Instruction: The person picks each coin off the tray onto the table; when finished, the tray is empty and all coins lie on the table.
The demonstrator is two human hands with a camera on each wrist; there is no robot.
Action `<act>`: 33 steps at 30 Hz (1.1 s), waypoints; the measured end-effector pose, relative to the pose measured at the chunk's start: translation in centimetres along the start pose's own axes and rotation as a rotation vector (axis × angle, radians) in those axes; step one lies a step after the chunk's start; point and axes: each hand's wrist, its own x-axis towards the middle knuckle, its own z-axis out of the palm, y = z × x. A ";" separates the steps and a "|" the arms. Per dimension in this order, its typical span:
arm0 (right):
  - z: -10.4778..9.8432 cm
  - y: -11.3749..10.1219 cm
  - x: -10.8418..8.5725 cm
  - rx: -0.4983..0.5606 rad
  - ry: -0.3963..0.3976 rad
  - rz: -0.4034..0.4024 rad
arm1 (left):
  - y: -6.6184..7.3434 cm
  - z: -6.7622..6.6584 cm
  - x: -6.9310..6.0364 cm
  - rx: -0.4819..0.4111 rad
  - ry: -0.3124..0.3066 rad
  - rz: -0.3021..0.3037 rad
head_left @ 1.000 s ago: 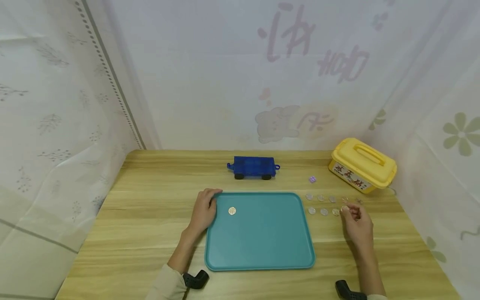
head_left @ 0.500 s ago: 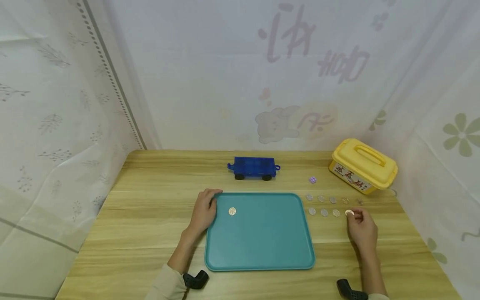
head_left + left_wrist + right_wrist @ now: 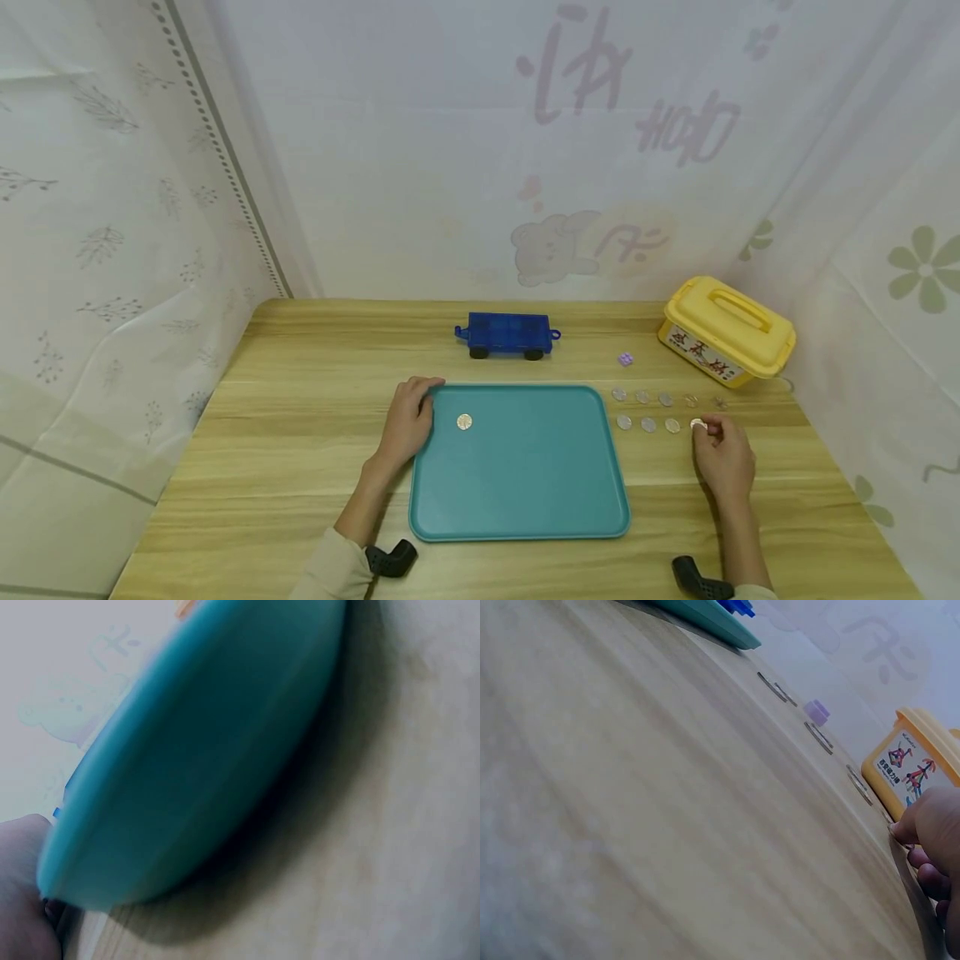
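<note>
In the head view my left hand (image 3: 407, 423) holds the far left corner of the teal tray (image 3: 525, 467), fingers bent at the corner and thumb by the left rim. One gold coin (image 3: 465, 422) lies on the tray. My right hand (image 3: 726, 458) pinches a shiny coin (image 3: 698, 424) at the right end of the front row, low at the table. Several more coins lie in two rows right of the tray, among them a gold coin (image 3: 672, 426) and a silver coin (image 3: 618, 393). In the right wrist view the held coin is mostly hidden by the fingers (image 3: 930, 825).
A yellow lidded box (image 3: 727, 329) with a handle stands at the back right. Behind the tray is a blue toy wagon (image 3: 508, 333). A small purple piece (image 3: 626, 359) lies near the coins on the wooden table (image 3: 300, 467). Patterned cloth hangs behind and at both sides.
My right hand has shifted slightly right with the coin, to the end of the front row, and has since stayed there. The left hand and tray have not moved.
</note>
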 end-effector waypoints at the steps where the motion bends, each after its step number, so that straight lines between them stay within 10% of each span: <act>1: 0.0 0.0 0.0 0.000 -0.002 0.000 | 0.0 0.0 0.0 0.000 0.000 0.000; 14: 0.1 -0.1 -0.1 -0.016 0.015 -0.046 | -0.2 -0.1 -0.2 0.003 0.014 0.017; 23: 0.2 -1.6 -0.4 0.164 0.039 0.018 | -0.1 -0.2 -0.2 0.016 0.037 0.039; 33: 2.9 -7.8 -1.8 0.237 -0.094 -0.209 | 0.0 0.0 0.0 0.005 0.014 0.019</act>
